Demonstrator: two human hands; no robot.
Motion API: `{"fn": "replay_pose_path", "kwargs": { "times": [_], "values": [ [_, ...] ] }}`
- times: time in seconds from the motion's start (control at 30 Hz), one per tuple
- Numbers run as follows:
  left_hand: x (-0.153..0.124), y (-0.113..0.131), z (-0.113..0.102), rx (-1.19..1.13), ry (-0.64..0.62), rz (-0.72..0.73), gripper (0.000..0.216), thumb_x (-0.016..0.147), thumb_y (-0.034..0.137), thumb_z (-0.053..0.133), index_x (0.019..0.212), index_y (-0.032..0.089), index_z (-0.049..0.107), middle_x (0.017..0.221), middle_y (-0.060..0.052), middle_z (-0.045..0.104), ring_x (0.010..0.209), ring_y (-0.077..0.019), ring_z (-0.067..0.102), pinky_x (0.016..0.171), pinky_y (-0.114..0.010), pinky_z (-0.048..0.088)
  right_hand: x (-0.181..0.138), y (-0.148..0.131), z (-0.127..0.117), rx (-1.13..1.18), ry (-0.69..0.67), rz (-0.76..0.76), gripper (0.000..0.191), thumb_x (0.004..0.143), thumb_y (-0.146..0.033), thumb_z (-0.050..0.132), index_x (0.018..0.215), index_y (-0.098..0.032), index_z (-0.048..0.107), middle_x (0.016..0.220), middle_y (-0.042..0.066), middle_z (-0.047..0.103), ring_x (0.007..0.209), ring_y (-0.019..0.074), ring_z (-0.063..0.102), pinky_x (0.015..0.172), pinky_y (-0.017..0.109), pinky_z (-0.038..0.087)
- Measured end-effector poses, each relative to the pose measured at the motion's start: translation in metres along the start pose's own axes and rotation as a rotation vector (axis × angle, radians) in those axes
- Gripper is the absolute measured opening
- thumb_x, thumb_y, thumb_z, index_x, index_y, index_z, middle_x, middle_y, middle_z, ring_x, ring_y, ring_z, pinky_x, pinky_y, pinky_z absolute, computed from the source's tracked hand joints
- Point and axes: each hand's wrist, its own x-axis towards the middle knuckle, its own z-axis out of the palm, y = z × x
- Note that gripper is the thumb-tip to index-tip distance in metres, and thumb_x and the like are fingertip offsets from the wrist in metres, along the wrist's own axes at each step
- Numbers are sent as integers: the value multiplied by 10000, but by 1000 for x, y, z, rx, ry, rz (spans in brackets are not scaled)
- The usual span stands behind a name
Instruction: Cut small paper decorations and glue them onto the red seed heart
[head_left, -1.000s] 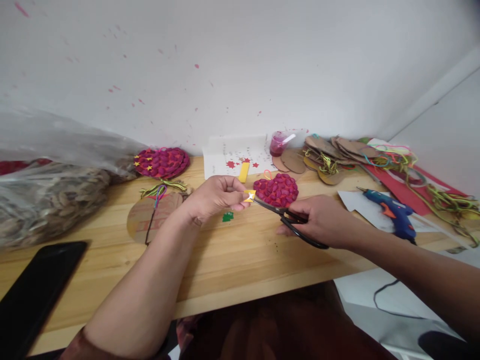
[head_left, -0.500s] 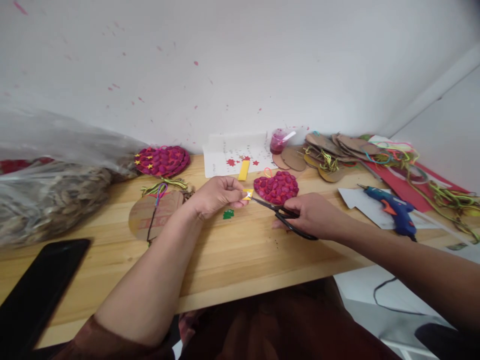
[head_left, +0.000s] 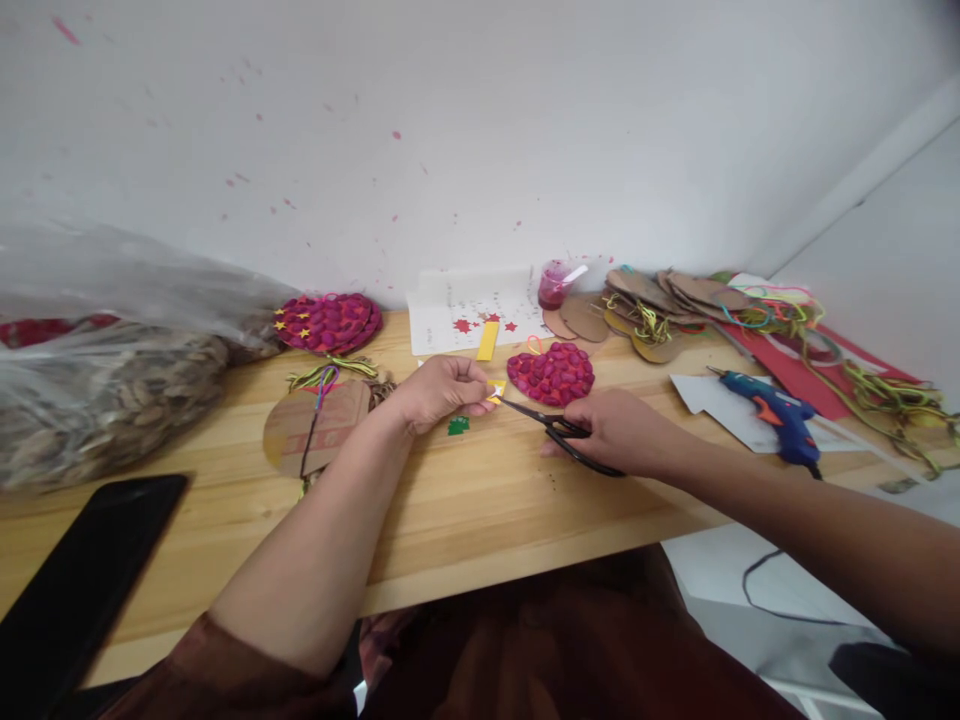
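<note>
My left hand (head_left: 448,393) pinches a small yellow piece of paper (head_left: 496,388) that shows a white patch. Black-handled scissors (head_left: 556,428) are held in my right hand (head_left: 616,432), their blades reaching to the yellow piece. Whether the blades are parted there is too small to tell. A longer yellow strip (head_left: 487,341) lies just behind, partly on a white paper sheet (head_left: 435,290) with red stars (head_left: 462,326). Small green cutouts (head_left: 458,426) lie below my left hand. Behind the scissors is a heart-shaped piece (head_left: 551,373) covered in magenta lumps, with an orange loop on top.
At left are a plastic bag (head_left: 112,390) of brown pieces, a black phone-like slab (head_left: 90,580), a cardboard round (head_left: 315,430) and decorated magenta pieces (head_left: 334,325). To the right are a blue glue gun (head_left: 780,412), cardboard shapes (head_left: 660,300) with yarn, and a cup (head_left: 554,286) of dark red liquid.
The camera view has shifted slightly. My hands keep nearly the same pose, with the scissors' tips still at the yellow piece.
</note>
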Motion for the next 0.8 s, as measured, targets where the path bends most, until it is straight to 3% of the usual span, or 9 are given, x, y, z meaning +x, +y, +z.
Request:
{"fn": "replay_pose_path", "kwargs": {
  "times": [0.2, 0.37, 0.57, 0.8],
  "values": [
    [1, 2, 0, -108, 59, 57, 160, 670, 110, 790, 667, 112, 631, 719, -84, 736, 649, -110, 693, 615, -175, 552, -7, 1, 3, 106, 78, 56, 529, 808, -670, 576, 585, -196, 497, 529, -21, 481, 514, 128, 407, 501, 269, 238],
    [-6, 9, 8, -273, 92, 111, 139, 727, 122, 761, 698, 121, 626, 768, -80, 751, 709, -113, 713, 671, -180, 568, -13, -2, 5, 293, 143, 108, 467, 822, -611, 596, 626, -193, 527, 566, -21, 510, 541, 133, 438, 514, 270, 262],
    [-15, 16, 19, -364, 87, 110, 85, 764, 84, 722, 741, 106, 643, 782, -90, 754, 695, -115, 717, 683, -188, 573, -11, -7, 7, 484, 188, 161, 442, 801, -562, 639, 621, -199, 464, 580, -47, 406, 558, 121, 379, 513, 255, 268],
    [-15, 15, 22, -433, 122, 152, 97, 739, 98, 751, 718, 94, 657, 780, -111, 752, 700, -130, 718, 687, -200, 572, -6, -11, 11, 574, 206, 168, 426, 785, -520, 669, 608, -196, 456, 573, -52, 391, 545, 112, 365, 501, 250, 251]
  ]
}}
